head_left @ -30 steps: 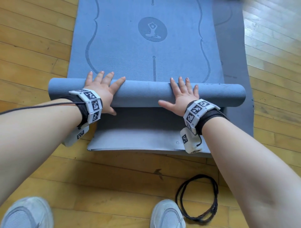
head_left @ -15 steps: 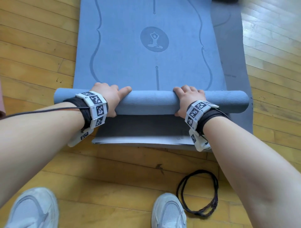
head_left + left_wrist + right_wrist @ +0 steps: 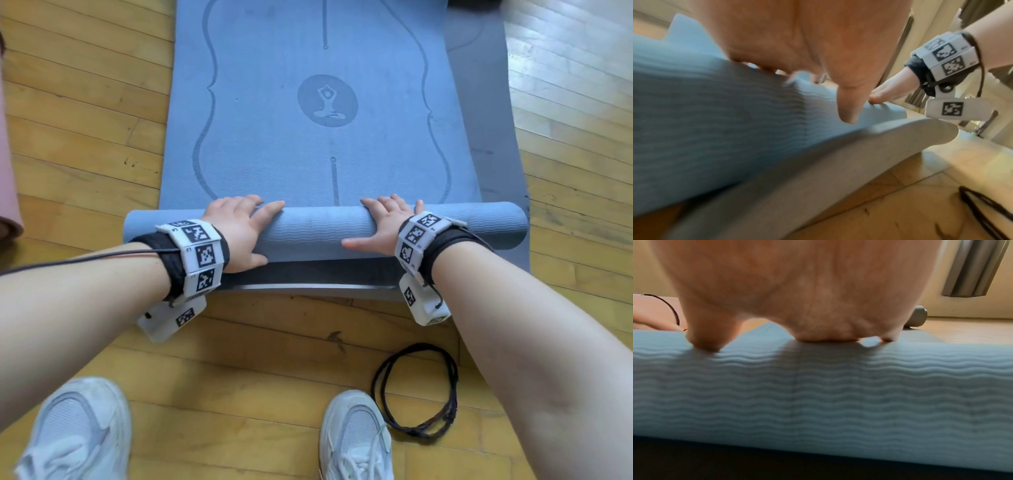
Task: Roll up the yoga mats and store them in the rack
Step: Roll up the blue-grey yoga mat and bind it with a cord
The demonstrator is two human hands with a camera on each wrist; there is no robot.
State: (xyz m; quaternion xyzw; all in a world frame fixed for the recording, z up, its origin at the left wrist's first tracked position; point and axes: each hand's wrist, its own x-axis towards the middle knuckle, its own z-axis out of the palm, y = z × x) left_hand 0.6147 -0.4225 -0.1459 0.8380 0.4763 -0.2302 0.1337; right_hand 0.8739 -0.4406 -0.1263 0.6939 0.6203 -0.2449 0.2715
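Blue yoga mat (image 3: 308, 137) lies on the wooden floor (image 3: 85, 137), part rolled: the rolled section (image 3: 315, 233) is a tube with its long axis running left-right, sitting at the near end; the unrolled length runs away to the far side, printed face up, with a seated-figure logo (image 3: 327, 100) on the centre line. Wavy-ribbed underside faces out on the roll. Under it lies a grey mat (image 3: 486, 137), showing along the right edge and as a near lip in front of the roll. Left hand (image 3: 239, 233) rests flat on top of the roll left of centre, fingers fairly straight and draped over the far side, thumb toward the middle. Right hand (image 3: 383, 226) does the same right of centre, fingers spread, thumb pointing left along the roll. Neither hand closes around it. Right wrist view shows what the head view doesn't: fingertips (image 3: 702, 344) denting the ribbed surface (image 3: 818, 394), plus a grey rolled mat end (image 3: 917, 316) on the floor by the far wall. Left wrist view is blurred, but shows the thumb (image 3: 846, 104) down on the roll and the right hand (image 3: 894, 91) beyond. Black cord loop (image 3: 421, 390) lies on the floor near right, beside the right white shoe (image 3: 356, 438); left shoe (image 3: 75, 431) near left. Pink mat edge (image 3: 8, 164) at far left.
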